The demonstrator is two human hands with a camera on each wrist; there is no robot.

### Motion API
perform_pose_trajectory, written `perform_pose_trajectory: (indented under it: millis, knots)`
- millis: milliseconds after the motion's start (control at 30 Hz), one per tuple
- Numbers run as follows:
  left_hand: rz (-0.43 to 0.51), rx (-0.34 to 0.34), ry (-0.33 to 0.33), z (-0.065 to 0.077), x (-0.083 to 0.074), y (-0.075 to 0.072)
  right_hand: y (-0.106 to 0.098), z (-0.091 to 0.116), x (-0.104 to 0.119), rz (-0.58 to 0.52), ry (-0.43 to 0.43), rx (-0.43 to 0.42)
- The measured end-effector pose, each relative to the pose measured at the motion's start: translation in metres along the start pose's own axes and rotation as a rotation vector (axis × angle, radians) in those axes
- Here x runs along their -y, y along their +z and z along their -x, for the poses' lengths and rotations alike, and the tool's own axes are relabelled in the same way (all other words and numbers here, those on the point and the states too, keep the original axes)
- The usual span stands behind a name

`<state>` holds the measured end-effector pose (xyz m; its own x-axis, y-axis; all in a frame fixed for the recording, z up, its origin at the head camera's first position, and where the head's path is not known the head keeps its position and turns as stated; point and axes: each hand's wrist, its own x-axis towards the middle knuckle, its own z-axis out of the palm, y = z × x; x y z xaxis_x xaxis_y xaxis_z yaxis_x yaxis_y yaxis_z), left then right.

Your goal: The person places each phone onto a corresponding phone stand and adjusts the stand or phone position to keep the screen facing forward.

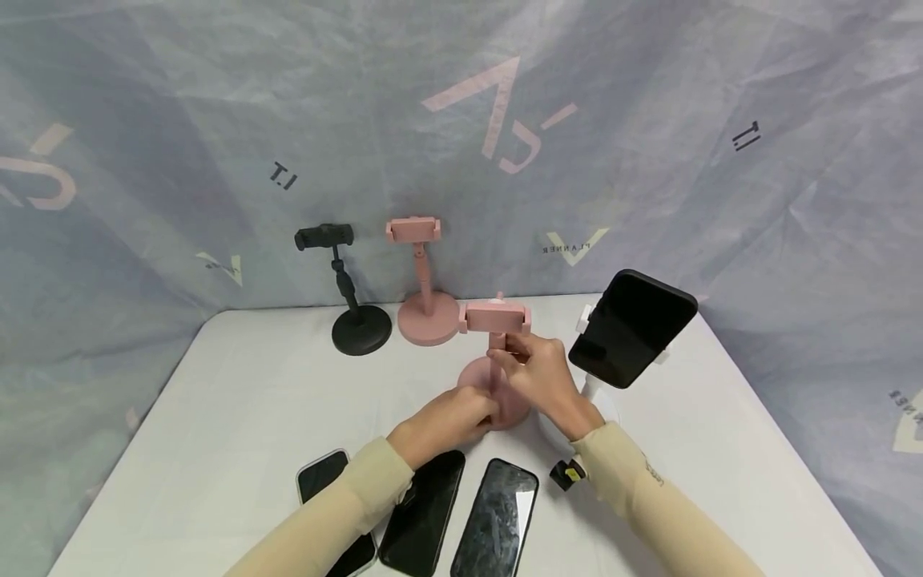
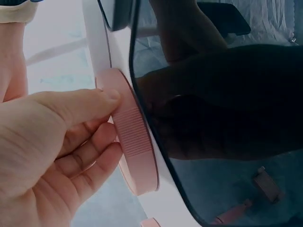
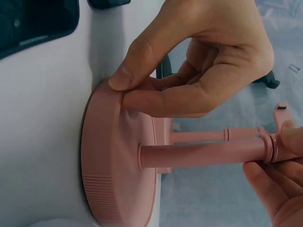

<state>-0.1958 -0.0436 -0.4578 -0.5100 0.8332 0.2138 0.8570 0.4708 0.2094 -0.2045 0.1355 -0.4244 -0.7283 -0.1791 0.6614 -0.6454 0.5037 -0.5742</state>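
Note:
A pink phone stand (image 1: 495,318) with a round base stands upright on the white table, between both hands. My left hand (image 1: 447,421) pinches the rim of its base (image 2: 135,156), thumb on the upper face and fingers curled at the ribbed edge. Higher up, my right hand (image 1: 542,373) grips the stem at the ribbed collar (image 3: 279,146), just under the empty phone clamp. The left wrist view shows a dark phone screen (image 2: 227,118) close beside the base, mirroring the hand.
A black phone stand (image 1: 362,330) and another pink phone stand (image 1: 429,319) stand at the back. To the right, a white stand holds a black phone (image 1: 633,328) tilted. Three phones lie in front: a white-edged one (image 1: 321,474) partly under the left sleeve, a middle one (image 1: 425,517) and a right one (image 1: 497,513).

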Motion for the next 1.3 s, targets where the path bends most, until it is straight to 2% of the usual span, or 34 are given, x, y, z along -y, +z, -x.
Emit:
perform_pose_trajectory:
  millis: [400, 633, 867, 1100, 1200, 1300]
  knots:
    - [0.0, 0.019, 0.018, 0.005, -0.015, -0.001, -0.006, 0.012, 0.006, -0.046, 0.025, 0.027]
    - [-0.015, 0.019, 0.009, 0.006, -0.018, 0.0, -0.007, 0.016, 0.006, -0.041, 0.02, 0.012]
    - [-0.049, -0.02, 0.003, 0.01, -0.021, 0.003, -0.006, 0.019, 0.006, -0.068, 0.046, 0.039]
    - [-0.161, -0.105, 0.012, 0.028, -0.035, 0.006, -0.009, 0.034, 0.016, -0.036, 0.108, 0.094]
    - [-0.16, -0.093, 0.005, 0.038, -0.041, 0.006, -0.012, 0.044, 0.017, -0.031, 0.135, 0.123]
    - [-0.143, -0.05, 0.003, 0.048, -0.049, 0.005, -0.015, 0.055, 0.018, -0.008, 0.133, 0.137]
